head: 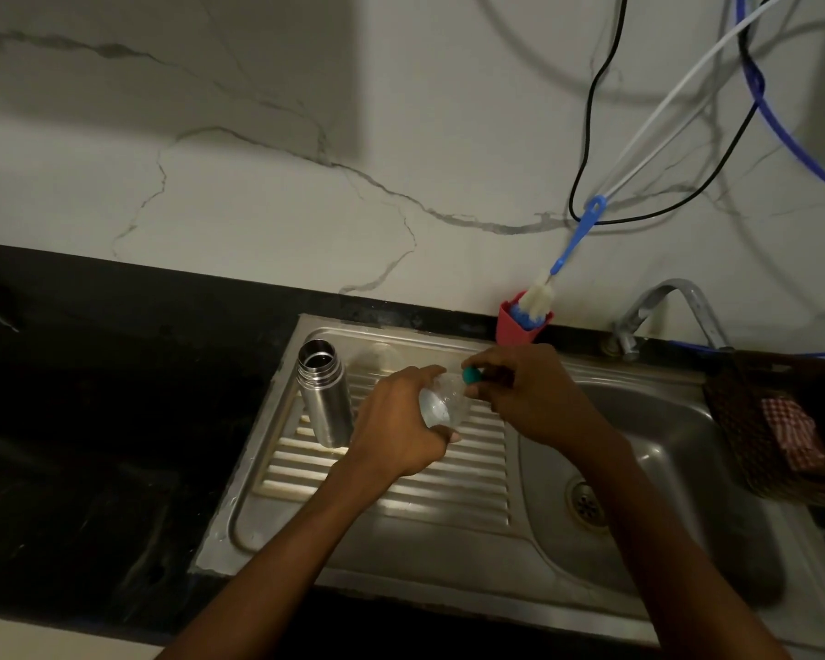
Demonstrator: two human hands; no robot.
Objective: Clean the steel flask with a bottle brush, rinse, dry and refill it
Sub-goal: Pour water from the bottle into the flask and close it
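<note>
My left hand (pixel 401 421) is wrapped round a clear plastic bottle (pixel 441 404), fingers curled on its body, holding it tilted w/ the neck pointing toward my right. My right hand (pixel 520 393) pinches the bottle's teal cap (pixel 470 375) betw. thumb & fingertips. Both grips are closed on the bottle/cap, over the ribbed drainboard (pixel 401 478) of the steel sink (pixel 639 469).

The steel flask (pixel 326 395) stands upright on the drainboard, just left of my left hand, not touched; lid off, mouth open, dark inside so can't tell if there's liquid in it.

The bottle brush (pixel 551 278), blue handle & white bristles, sits head-down in a red holder (pixel 520 326) at the back edge of the sink, leaning on the wall. Tap (pixel 663 307) to the right of it, over the basin. A brown cloth (pixel 777 421) lies at the sink's right edge. Black table (pixel 91 397) to the left. Cables (pixel 639 135) hang on the marble wall.
</note>
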